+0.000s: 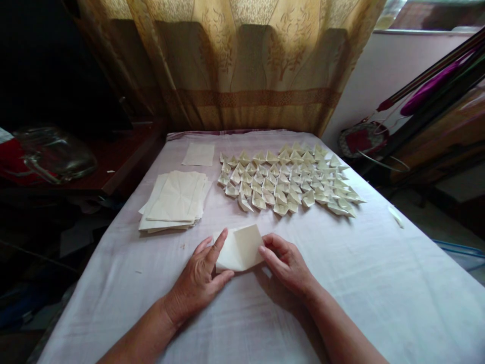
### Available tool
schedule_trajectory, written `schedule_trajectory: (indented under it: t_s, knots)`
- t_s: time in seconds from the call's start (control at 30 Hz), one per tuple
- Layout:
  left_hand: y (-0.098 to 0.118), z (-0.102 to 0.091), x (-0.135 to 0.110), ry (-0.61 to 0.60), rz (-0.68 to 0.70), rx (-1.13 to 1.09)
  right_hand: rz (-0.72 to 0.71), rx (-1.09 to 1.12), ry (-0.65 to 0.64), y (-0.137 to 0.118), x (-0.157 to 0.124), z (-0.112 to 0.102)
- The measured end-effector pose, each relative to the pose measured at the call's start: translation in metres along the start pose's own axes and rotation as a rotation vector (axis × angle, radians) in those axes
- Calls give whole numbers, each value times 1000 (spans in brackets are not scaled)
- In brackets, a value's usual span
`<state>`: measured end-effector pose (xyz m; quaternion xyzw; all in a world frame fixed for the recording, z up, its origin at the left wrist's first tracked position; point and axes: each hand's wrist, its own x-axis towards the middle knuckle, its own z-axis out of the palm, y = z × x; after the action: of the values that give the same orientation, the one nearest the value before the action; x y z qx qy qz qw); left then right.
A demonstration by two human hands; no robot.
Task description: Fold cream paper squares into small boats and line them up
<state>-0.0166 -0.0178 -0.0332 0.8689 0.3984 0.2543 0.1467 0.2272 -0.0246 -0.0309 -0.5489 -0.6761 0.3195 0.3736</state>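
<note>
A creased, partly folded sheet of cream paper (pixel 242 247) stands slightly raised off the cloth near the middle, with a fold line running down it. My left hand (pixel 202 270) holds its left side, the index finger lying along the paper and the thumb at the lower edge. At the right edge, my right hand (pixel 286 260) pinches the paper between thumb and fingers. Beyond it are rows of small folded paper boats (pixel 282 177), packed close together. To the left lies a stack of flat paper sheets (pixel 174 199).
A single paper square (pixel 198 154) lies behind the stack. The white-covered table (pixel 364 303) reaches a patterned curtain (pixel 246 65). A paper scrap (pixel 396 217) lies near the right edge. On a brown desk (pixel 121 167) at left stands a glass jar (pixel 56 151).
</note>
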Motion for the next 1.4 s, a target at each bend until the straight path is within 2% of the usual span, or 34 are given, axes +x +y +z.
schedule_trajectory:
  t_s: [0.1, 0.17, 0.23, 0.3, 0.47, 0.57, 0.63, 0.7, 0.8, 0.87, 0.97, 1.03, 1.1, 1.4]
  knots:
    - [1, -3, 3, 70, 164, 19, -53, 66, -208, -7, -2, -8]
    - [-1, -6, 4, 82, 239, 47, -96, -16, -273, -10, -2, -10]
    - [-2, -8, 2, 53, 247, 57, -149, -98, -307, -11, -1, -11]
    - [-2, -9, 0, 10, 180, 41, -182, -139, -314, -11, 1, -12]
    - [3, -11, -1, -86, -172, -134, -134, -157, -270, -6, 5, -14]
    - [5, -9, 1, -96, -328, -132, -85, -260, -138, -3, 4, -7]
    - [4, -7, 1, -86, -371, -103, -60, -347, -57, -2, 3, 0]
    - [3, -3, 0, -19, -337, -47, -38, -396, -21, -2, 2, 6]
    - [2, -1, 0, 154, -192, 107, -14, -386, -21, -1, 2, 9]
    - [3, -1, 0, 186, -75, 192, -11, -351, -32, 1, 1, 8]
    - [5, 0, 1, 50, 80, 235, -41, -297, -53, 4, 0, 4]
    - [7, 1, 0, -64, 126, 235, -73, -286, -69, 5, 0, 2]
    - [7, 4, -1, -124, 136, 225, -104, -297, -101, 4, 0, 0]
    - [8, 9, -4, -116, 141, 186, -184, -316, -143, 1, -1, 2]
